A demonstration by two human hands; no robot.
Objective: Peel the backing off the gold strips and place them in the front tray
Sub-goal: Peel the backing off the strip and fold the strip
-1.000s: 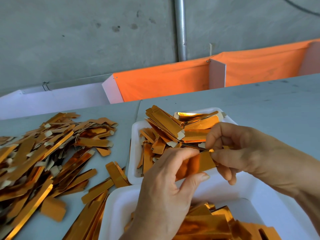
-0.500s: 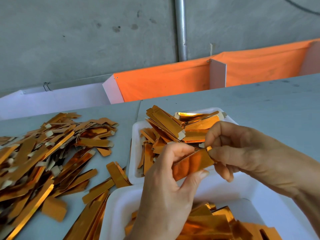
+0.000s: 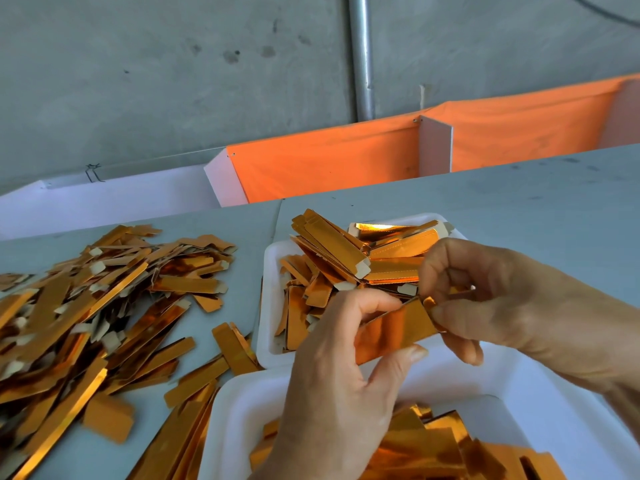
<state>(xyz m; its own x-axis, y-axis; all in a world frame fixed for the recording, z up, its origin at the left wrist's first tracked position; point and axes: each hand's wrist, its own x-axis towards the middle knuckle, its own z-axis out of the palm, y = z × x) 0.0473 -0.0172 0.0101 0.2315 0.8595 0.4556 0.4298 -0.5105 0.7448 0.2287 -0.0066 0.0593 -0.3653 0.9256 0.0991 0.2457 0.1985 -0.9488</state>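
The peeling step looked to be in hand, with one gold strip held in the air above the gap between the two white trays; on the left half of the grey table lay a loose heap of gold strips, some showing pale tabs of backing; the left hand gripped the strip's left part between thumb and curled fingers, steadying it; the strip itself was short, shiny and orange-gold, its right end curled up; the right hand pinched that curled end; behind them stood the far tray, piled with strips, and at the table's near edge the front tray, part filled with foil; next, I judged, the right hand needed a steady pull along the strip to part the layers without tearing.
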